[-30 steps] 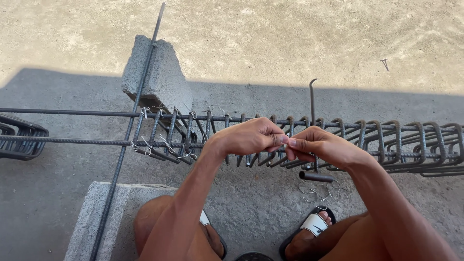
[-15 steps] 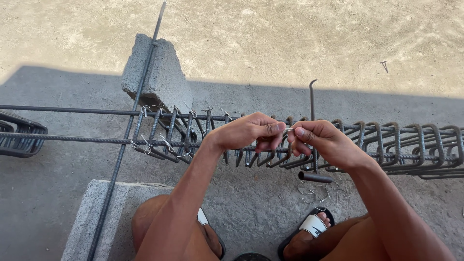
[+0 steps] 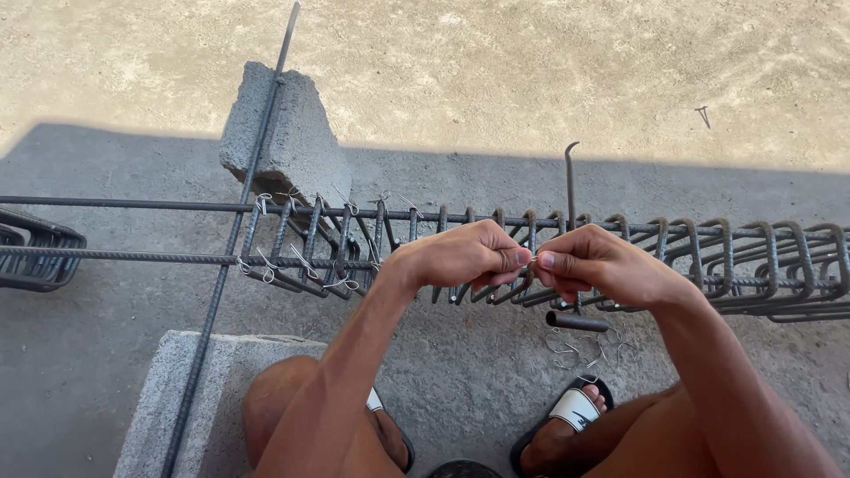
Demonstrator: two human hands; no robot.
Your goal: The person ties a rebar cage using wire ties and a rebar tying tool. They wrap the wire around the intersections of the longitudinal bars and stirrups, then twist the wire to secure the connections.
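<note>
My left hand [image 3: 465, 255] and my right hand [image 3: 591, 264] meet fingertip to fingertip over a rebar cage [image 3: 620, 257], pinching a thin piece of tie wire [image 3: 533, 258] between them. The cage is made of long horizontal bars [image 3: 124, 205] threaded through many bent stirrups [image 3: 779, 257]. Several stirrups at the left [image 3: 305, 248] carry twisted wire ties. A hooked metal tool [image 3: 571, 190] stands up through the cage just behind my right hand, its handle [image 3: 577, 322] below.
A broken concrete block [image 3: 288, 133] props a slanted bar [image 3: 239, 230] at the back left. A concrete slab [image 3: 181, 398] lies under my left knee. Loose wire ties [image 3: 580, 350] lie on the ground by my sandalled foot [image 3: 567, 420]. More stirrups [image 3: 35, 248] sit far left.
Both hands have dropped slightly and closed together again on the wire after lifting and parting a little half a second ago. The cage and tool have not moved.
</note>
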